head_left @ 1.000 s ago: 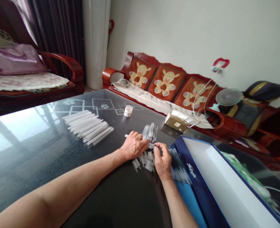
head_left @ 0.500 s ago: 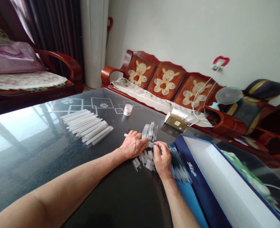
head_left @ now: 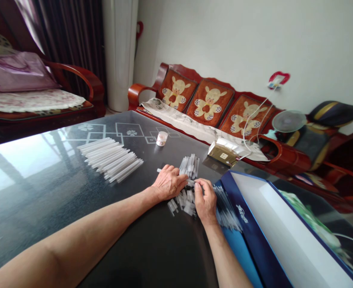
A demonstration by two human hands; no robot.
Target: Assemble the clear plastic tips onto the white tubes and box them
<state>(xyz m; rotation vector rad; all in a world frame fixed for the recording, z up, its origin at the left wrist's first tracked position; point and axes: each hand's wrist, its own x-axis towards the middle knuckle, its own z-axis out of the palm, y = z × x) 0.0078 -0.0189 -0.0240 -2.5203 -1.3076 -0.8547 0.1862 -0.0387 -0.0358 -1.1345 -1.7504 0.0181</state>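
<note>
My left hand (head_left: 169,183) is closed over a slim white tube (head_left: 158,171); one end pokes out on its left, the rest is under the fingers. Close beside it, my right hand (head_left: 205,199) pinches a short translucent piece (head_left: 191,183) between thumb and fingers, at the left hand's fingertips. Whether tube and piece are joined cannot be made out. Behind the hands lies a bundle of short clear pieces (head_left: 190,165). More loose short pieces (head_left: 189,209) are scattered below them. Left of the hands, many white tubes (head_left: 112,160) lie side by side in a row.
Thin clear rods (head_left: 228,212) lie against a large blue box (head_left: 245,224) with a white inside, at right. A small round tub (head_left: 162,139) and a gold tissue pack (head_left: 222,153) stand farther back on the dark glossy table (head_left: 38,200). Beyond is a wooden sofa (head_left: 214,100).
Both hands keep almost the same place and grip. The view has shifted very slightly; nothing else visibly differs.
</note>
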